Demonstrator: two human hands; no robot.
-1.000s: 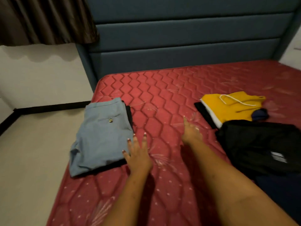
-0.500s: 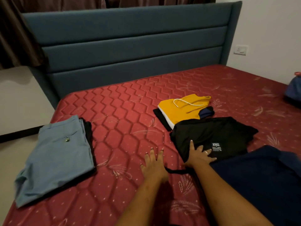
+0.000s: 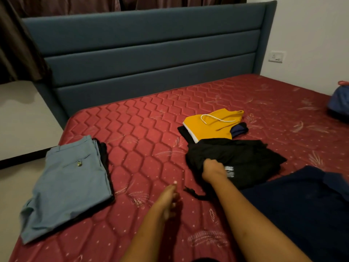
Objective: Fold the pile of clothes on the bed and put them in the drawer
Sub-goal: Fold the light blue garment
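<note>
On the red quilted mattress [image 3: 143,140], my right hand [image 3: 212,170] grips the near left part of a crumpled black garment [image 3: 243,156] with a small white label. A black drawstring [image 3: 192,191] trails from it toward me. My left hand [image 3: 170,197] hovers edge-on just above the mattress, left of that string, fingers loose and holding nothing. Folded light blue trousers [image 3: 69,184] lie on a dark folded piece at the mattress's left edge. Yellow shorts [image 3: 211,125] with a white cord sit on dark clothes behind the black garment. A dark navy garment [image 3: 302,208] lies at the near right.
A blue padded headboard [image 3: 147,53] stands at the far end, with dark curtains [image 3: 18,44] behind and to its left. A blue bag [image 3: 339,103] lies at the mattress's right edge. Pale floor [image 3: 17,186] runs along the bed's left side. A wall socket [image 3: 277,56] is at the right.
My right hand went from lying flat on the black garment to gripping a bunch of it. My left hand lifted off the mattress and turned on edge. The view shifted slightly right.
</note>
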